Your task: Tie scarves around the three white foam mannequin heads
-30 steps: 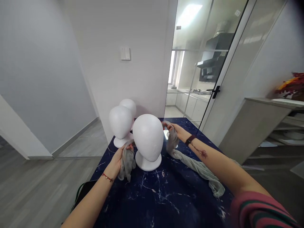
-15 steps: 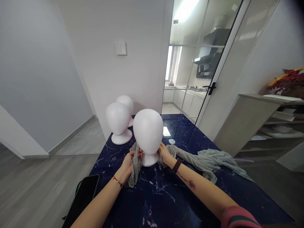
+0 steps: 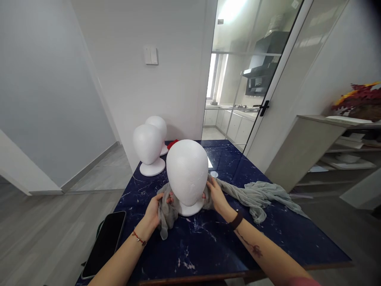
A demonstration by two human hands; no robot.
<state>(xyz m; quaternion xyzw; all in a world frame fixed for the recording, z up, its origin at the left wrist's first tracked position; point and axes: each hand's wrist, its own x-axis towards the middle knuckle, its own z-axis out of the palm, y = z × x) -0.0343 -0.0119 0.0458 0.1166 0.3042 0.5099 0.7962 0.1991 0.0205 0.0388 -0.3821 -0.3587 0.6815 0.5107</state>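
Observation:
A white foam mannequin head point(image 3: 187, 171) stands on the dark blue marbled table point(image 3: 208, 246), right in front of me. A long grey scarf point(image 3: 256, 195) runs behind its neck and trails off to the right across the table. My left hand point(image 3: 154, 208) is closed on the scarf's left end beside the head's base. My right hand point(image 3: 216, 194) grips the scarf on the right side of the neck.
Two more white foam heads point(image 3: 148, 146) stand at the table's far left, with something red point(image 3: 172, 143) behind. A black phone point(image 3: 104, 243) lies at the near left edge. A glass sliding door point(image 3: 262, 107) and a shelf unit point(image 3: 327, 147) are on the right.
Both hands came in from the sides of the head to its base, drawing the scarf round the neck. The view has shifted back, showing more of the table's near edge and the phone.

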